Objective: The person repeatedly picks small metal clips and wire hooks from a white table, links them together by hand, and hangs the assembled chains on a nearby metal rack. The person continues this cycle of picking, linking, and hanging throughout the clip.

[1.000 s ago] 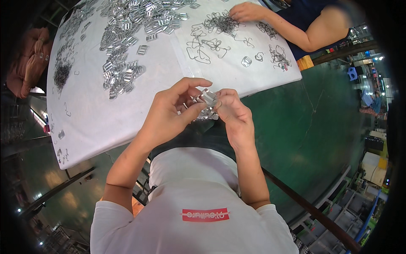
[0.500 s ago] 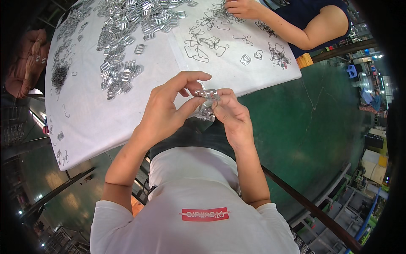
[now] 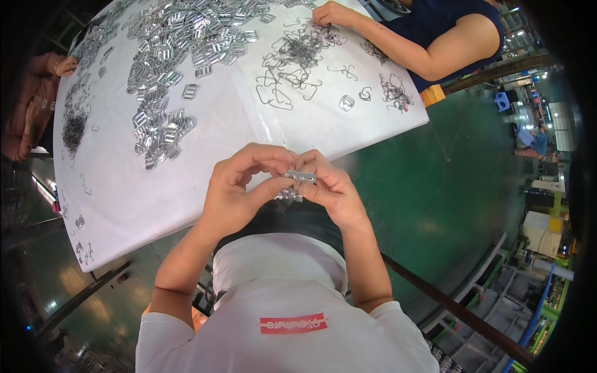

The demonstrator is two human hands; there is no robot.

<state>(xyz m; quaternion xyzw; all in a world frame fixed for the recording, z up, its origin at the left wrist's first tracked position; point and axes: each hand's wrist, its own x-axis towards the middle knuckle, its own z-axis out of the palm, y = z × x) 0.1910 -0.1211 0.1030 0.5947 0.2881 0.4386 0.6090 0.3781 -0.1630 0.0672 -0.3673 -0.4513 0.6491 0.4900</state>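
In front of my waist, near the table's front edge, both hands meet at a small silver metal buckle with holes along its side. My left hand is closed, its thumb and fingers pressed on the buckle's left end. From the other side my right hand pinches the right end between thumb and fingers. Just below the thumbs, more shiny metal pieces show, partly hidden by the hands; which hand bears them is unclear.
A white-covered table carries a big pile of silver slotted buckles and tangled bent wire hooks. A lone buckle lies right. Co-workers' arms reach in: one person's hand at the hooks, another's far left.
My hands have come closer together on the buckle, and the left fingers, raised before, have folded in onto it. At the far left, a co-worker's hand now reaches the table edge. The whole view has shifted slightly.
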